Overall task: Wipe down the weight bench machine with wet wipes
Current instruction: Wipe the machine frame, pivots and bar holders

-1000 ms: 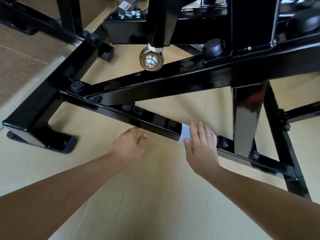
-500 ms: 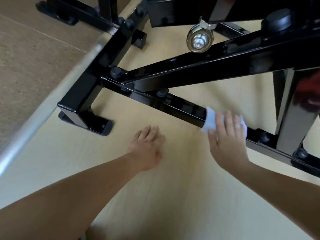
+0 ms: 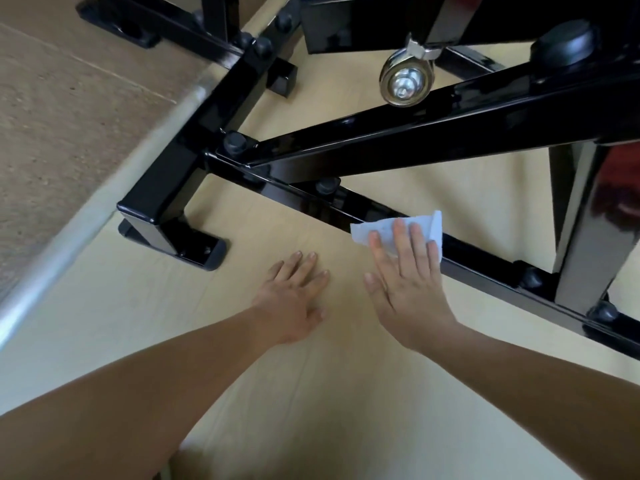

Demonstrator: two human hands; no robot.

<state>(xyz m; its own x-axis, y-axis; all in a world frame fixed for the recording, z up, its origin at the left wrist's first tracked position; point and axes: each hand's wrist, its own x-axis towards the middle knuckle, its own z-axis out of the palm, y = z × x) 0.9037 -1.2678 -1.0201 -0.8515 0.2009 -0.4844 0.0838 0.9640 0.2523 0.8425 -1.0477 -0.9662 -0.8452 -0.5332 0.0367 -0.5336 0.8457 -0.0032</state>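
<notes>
Wet wipe applied to lower frame bar of weight bench machine.

The right hand (image 3: 407, 285), fingers straight, presses the white wet wipe (image 3: 398, 228) flat against the low black frame bar (image 3: 311, 199) of the weight bench machine (image 3: 433, 133). The left hand (image 3: 294, 296) rests flat, fingers extended, on the pale floor (image 3: 277, 393), just beside the right hand and holding nothing.

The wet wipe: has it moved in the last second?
Yes. The wet wipe under the right hand has slid left along the low bar, away from the bolt cap beside the upright.
</notes>
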